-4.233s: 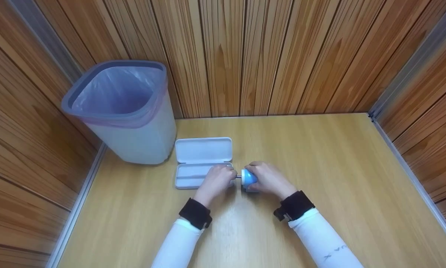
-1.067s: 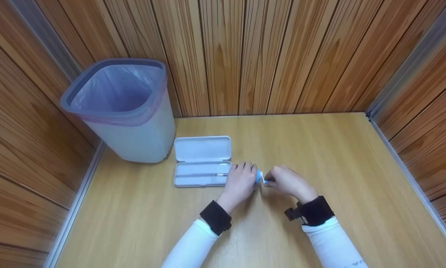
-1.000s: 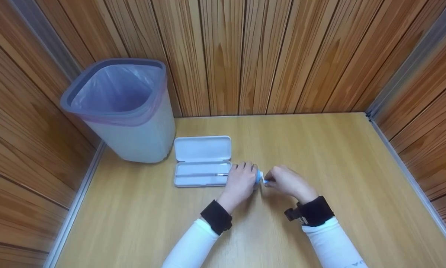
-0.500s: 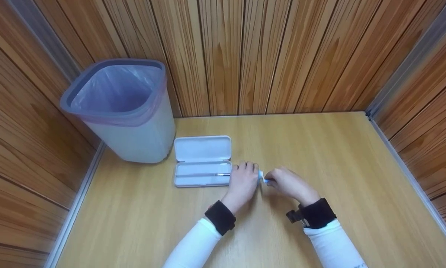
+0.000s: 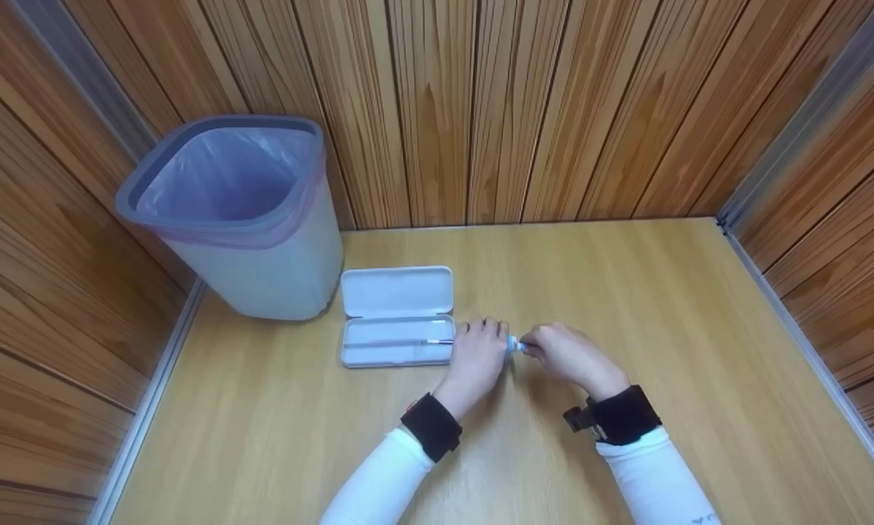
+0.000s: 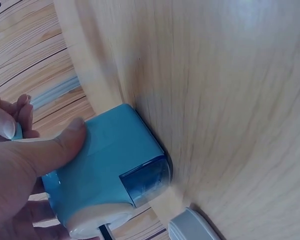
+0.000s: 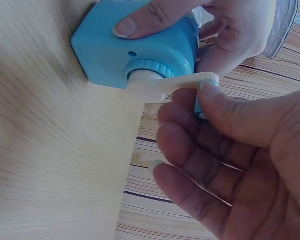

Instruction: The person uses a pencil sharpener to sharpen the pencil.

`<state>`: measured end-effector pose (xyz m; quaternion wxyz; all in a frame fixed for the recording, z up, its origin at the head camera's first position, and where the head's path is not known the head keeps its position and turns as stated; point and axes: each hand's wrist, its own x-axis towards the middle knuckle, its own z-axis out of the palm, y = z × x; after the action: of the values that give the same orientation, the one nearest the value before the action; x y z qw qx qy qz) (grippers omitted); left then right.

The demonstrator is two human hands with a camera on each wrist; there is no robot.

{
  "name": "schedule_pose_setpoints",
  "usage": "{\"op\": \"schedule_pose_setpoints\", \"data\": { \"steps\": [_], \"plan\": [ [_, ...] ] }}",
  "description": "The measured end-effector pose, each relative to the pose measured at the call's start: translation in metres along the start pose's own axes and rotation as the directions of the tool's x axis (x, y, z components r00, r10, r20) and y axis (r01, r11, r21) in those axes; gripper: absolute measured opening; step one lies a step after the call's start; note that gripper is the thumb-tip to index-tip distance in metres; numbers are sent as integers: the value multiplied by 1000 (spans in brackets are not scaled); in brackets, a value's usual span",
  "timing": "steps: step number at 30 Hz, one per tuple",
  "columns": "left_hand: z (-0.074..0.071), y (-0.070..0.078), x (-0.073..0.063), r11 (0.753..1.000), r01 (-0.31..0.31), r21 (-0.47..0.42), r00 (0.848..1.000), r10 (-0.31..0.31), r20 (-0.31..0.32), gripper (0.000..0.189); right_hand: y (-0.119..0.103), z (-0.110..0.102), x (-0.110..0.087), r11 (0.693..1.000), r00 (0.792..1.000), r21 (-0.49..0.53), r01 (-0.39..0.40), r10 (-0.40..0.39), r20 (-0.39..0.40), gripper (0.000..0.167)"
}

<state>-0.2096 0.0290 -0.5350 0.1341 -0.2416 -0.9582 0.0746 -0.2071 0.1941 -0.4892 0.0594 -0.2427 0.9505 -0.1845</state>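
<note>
My left hand (image 5: 478, 355) grips a blue hand-crank pencil sharpener (image 6: 110, 155), thumb on one face and fingers round the other side. In the head view the hand hides most of it. A dark pencil (image 6: 106, 232) is in its white front; in the head view the pencil (image 5: 440, 342) reaches left over the pencil case (image 5: 398, 292). My right hand (image 5: 569, 357) pinches the small blue knob (image 7: 198, 106) of the white crank (image 7: 182, 84) between thumb and forefinger. Its other fingers are loosely curved. The sharpener's clear blue shavings drawer (image 6: 149, 181) faces the table.
The grey-white case lies with its lid raised, just left of my left hand. A lined waste bin (image 5: 276, 281) stands at the back left. Wood-panelled walls (image 5: 444, 109) bound the table (image 5: 611, 292) at the back and both sides.
Earlier my left hand held the pencil and my right the sharpener. Since then my left hand has taken the sharpener and my right the crank. The crank has turned over the last second.
</note>
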Motion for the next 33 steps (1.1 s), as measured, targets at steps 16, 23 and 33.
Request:
{"op": "schedule_pose_setpoints", "data": {
  "steps": [16,23,33],
  "plan": [
    [0,-1,1,1000,9,-7,1000,-9,10,30,-2,-4,9,998,1000,-61,-3,1,-28,15],
    [1,-4,1,1000,2,13,1000,-2,-12,29,-3,-6,18,995,999,-95,12,-16,-36,14],
    [0,-3,0,1000,-25,2,1000,25,19,35,7,-4,30,997,998,-69,-47,45,-32,16]
  ]
}}
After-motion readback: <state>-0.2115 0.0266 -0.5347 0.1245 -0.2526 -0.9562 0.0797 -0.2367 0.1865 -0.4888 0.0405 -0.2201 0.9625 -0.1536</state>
